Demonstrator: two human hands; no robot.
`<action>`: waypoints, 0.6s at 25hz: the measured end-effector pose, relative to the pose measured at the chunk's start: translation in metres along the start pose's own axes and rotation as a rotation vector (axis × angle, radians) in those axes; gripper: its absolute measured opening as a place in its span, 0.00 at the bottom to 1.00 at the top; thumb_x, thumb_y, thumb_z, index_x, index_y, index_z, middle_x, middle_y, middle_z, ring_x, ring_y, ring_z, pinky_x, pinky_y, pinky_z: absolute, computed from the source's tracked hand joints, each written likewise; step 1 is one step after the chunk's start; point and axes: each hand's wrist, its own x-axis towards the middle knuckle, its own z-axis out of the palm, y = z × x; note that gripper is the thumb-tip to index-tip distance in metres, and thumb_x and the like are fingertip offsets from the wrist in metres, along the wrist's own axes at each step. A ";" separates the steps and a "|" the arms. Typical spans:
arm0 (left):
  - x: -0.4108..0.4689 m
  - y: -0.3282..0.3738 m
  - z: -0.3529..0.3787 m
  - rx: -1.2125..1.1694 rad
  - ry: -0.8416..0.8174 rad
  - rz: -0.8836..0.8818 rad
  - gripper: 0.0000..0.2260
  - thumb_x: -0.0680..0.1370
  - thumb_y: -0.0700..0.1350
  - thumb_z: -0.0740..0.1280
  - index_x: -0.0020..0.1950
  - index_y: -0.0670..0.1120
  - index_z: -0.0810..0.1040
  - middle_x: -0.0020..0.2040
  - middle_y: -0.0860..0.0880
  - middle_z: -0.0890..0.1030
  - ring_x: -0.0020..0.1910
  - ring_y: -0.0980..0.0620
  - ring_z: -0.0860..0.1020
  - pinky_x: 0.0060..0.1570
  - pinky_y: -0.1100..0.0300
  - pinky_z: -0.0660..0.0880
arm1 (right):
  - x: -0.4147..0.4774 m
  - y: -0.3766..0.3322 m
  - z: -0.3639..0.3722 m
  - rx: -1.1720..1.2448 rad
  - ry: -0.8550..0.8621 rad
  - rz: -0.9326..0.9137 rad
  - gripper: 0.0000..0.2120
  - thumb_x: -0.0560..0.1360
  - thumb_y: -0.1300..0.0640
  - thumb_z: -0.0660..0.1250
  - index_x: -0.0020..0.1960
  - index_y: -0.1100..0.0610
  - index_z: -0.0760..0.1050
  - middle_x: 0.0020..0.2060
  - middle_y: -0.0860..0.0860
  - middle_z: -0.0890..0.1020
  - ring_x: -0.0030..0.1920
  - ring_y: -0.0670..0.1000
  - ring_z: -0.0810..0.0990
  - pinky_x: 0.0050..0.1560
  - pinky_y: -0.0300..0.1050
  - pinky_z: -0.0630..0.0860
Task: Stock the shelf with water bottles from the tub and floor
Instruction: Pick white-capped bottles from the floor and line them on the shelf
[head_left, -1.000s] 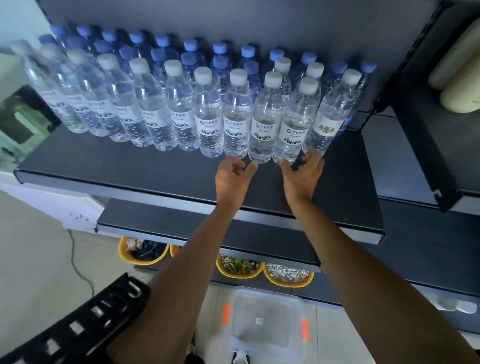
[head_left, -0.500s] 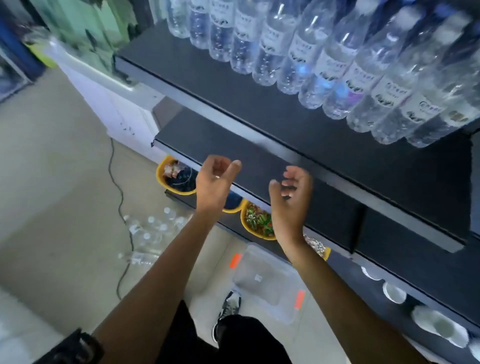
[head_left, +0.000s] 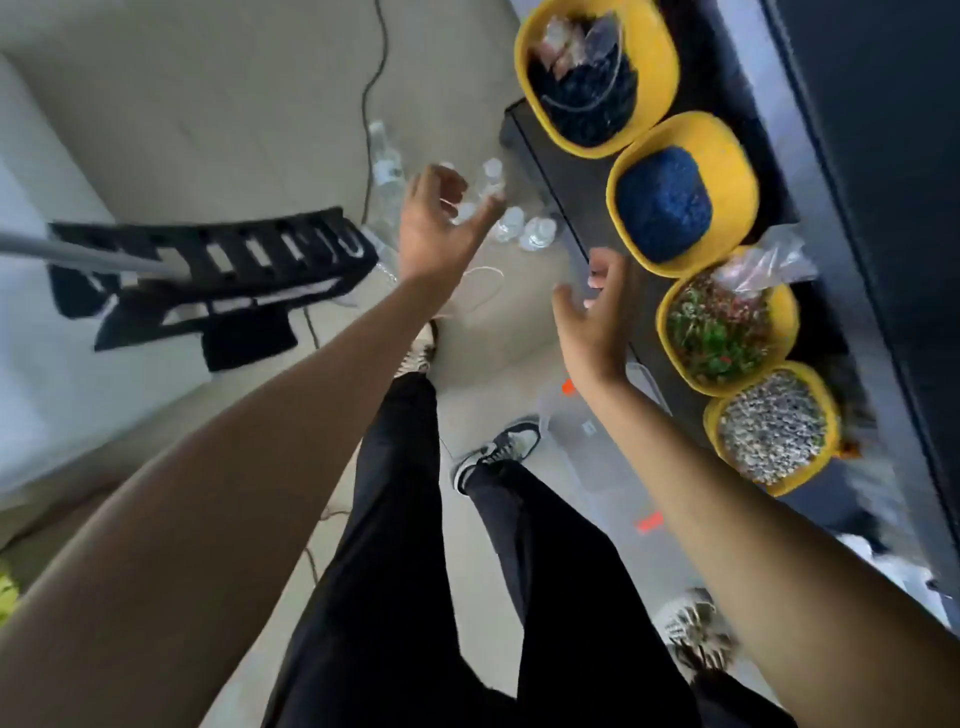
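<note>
Both hands are empty, fingers loosely spread and slightly curled: the left hand (head_left: 436, 228) hovers with the water bottles (head_left: 519, 228) standing on the floor just beyond its fingertips, untouched, while the right hand (head_left: 592, 317) hangs nearer, its forearm above the clear tub (head_left: 587, 441).

We see four yellow bowls (head_left: 727, 156) in a row, holding dark scraps (head_left: 587, 98), a blue mass (head_left: 662, 202), green and red bits (head_left: 719, 327) and pale pebbles (head_left: 771, 426). On the floor (head_left: 182, 130), a black slotted crate (head_left: 218, 260) lies beside a thin dark cable (head_left: 371, 78).
</note>
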 end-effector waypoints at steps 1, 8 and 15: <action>0.016 -0.031 0.009 0.049 -0.025 -0.015 0.24 0.70 0.65 0.73 0.53 0.47 0.75 0.52 0.48 0.79 0.49 0.51 0.79 0.48 0.58 0.77 | 0.012 0.020 0.029 -0.033 -0.023 0.026 0.19 0.73 0.61 0.69 0.62 0.63 0.73 0.55 0.55 0.74 0.54 0.59 0.75 0.56 0.59 0.75; 0.109 -0.197 0.143 0.272 -0.305 -0.021 0.31 0.73 0.57 0.76 0.69 0.44 0.71 0.66 0.48 0.74 0.65 0.48 0.73 0.64 0.54 0.72 | 0.124 0.151 0.184 -0.084 -0.103 0.326 0.28 0.72 0.59 0.74 0.69 0.63 0.70 0.66 0.58 0.74 0.65 0.58 0.75 0.67 0.54 0.72; 0.192 -0.262 0.249 0.448 -0.298 0.012 0.33 0.78 0.49 0.69 0.80 0.44 0.60 0.77 0.45 0.67 0.74 0.44 0.66 0.71 0.57 0.63 | 0.216 0.224 0.262 0.223 0.066 0.636 0.38 0.70 0.56 0.79 0.75 0.54 0.67 0.69 0.52 0.77 0.67 0.53 0.77 0.69 0.47 0.72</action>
